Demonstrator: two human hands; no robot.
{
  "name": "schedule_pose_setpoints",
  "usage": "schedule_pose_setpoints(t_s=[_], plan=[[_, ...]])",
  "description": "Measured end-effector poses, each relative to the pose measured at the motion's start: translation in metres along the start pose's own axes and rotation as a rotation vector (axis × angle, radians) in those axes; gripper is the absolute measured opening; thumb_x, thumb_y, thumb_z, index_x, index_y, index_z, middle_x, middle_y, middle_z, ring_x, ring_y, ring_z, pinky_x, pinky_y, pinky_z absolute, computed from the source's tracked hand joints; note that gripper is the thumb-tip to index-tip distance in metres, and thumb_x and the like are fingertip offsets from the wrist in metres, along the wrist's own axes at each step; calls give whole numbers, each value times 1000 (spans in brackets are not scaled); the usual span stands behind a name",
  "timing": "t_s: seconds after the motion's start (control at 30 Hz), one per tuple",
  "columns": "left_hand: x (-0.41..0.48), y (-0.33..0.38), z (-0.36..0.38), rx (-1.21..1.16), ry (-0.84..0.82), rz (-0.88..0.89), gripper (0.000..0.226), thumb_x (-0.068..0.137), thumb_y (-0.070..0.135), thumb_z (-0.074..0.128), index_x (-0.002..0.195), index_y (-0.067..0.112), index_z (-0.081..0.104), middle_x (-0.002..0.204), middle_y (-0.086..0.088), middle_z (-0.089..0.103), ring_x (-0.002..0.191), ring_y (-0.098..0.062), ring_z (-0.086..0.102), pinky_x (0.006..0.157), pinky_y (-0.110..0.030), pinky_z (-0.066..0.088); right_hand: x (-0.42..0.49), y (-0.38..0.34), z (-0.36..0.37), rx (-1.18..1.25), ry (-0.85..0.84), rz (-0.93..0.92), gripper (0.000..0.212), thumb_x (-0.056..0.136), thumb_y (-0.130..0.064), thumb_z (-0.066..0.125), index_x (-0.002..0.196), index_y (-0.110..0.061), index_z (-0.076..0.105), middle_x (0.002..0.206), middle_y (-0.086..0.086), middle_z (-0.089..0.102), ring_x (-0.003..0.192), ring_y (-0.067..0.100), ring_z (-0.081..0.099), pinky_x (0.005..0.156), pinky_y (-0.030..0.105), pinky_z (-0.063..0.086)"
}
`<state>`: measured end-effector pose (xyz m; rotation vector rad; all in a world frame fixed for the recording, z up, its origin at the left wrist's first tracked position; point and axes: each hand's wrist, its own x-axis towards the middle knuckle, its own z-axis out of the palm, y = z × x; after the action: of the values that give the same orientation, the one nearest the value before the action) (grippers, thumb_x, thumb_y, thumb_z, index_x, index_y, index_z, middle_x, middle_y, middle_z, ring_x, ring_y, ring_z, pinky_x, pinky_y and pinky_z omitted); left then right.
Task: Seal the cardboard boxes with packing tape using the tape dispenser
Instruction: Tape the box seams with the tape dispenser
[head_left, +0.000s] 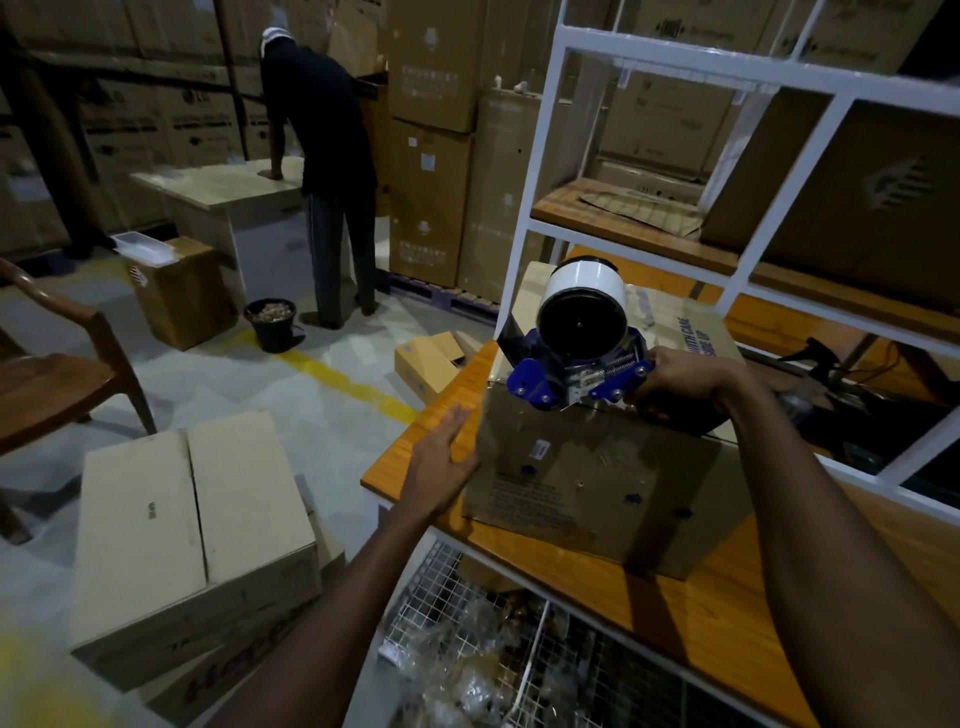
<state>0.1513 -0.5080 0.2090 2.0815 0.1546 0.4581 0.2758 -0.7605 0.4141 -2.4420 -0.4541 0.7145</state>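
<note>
While the right hand (675, 379) grips the tape dispenser (576, 343) on the box (582, 483) by the table's (727, 623) left edge, the flat, spread left hand (441, 462) should hold the box still for 1 straight pull.

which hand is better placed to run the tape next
Right: the right hand grips the blue tape dispenser at the top edge of the brown cardboard box. The left hand lies flat against its side, likely steadying it.
</note>
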Motion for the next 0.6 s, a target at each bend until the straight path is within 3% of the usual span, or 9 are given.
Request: schedule_pose_setpoints(t_s=[0.07,0.13,0.27,0.33,0.43,0.6], plan=[[4,9,-4,23,136,145,88,80,42,70,153,13,32,158,-7,32,145,-19,30,117,-36,30,0,0,0,-4,5,14,5,90,-2,64,95,1,65,73,14,64,61,21,59,55,28,48],[12,22,-8,70,169,289,93,76,34,82,152,12,33,156,-9,37,143,-21,36,114,-34,33,1,1,-1,-5,10,20,12,90,-3,65,101,2,63,74,14,65,62,21,60,56,30,48],[37,38,-11,124,172,380,69,69,18,85,132,11,56,147,-15,48,133,-32,47,106,-48,45,-1,0,1,3,7,5,3,91,-1,63,93,-4,62,73,12,63,62,19,59,57,29,48],[44,38,-10,154,185,399,52,68,11,79,117,11,63,141,-15,52,128,-35,50,98,-54,48,-1,1,2,-8,10,-9,2,91,-2,63,91,-4,63,75,12,63,65,20,59,59,29,48],[47,34,-9,196,209,378,44,68,9,73,111,14,63,134,-11,56,121,-33,53,90,-56,50,-2,-1,2,-67,36,-32,3,91,-5,65,89,-3,65,74,10,65,65,18,60,61,28,48],[46,37,-6,314,286,311,37,73,24,76,108,24,64,134,1,56,117,-28,52,86,-47,46,-4,6,-1,-105,50,-66,9,90,-7,66,94,1,67,79,12,68,69,21,62,64,30,49]])
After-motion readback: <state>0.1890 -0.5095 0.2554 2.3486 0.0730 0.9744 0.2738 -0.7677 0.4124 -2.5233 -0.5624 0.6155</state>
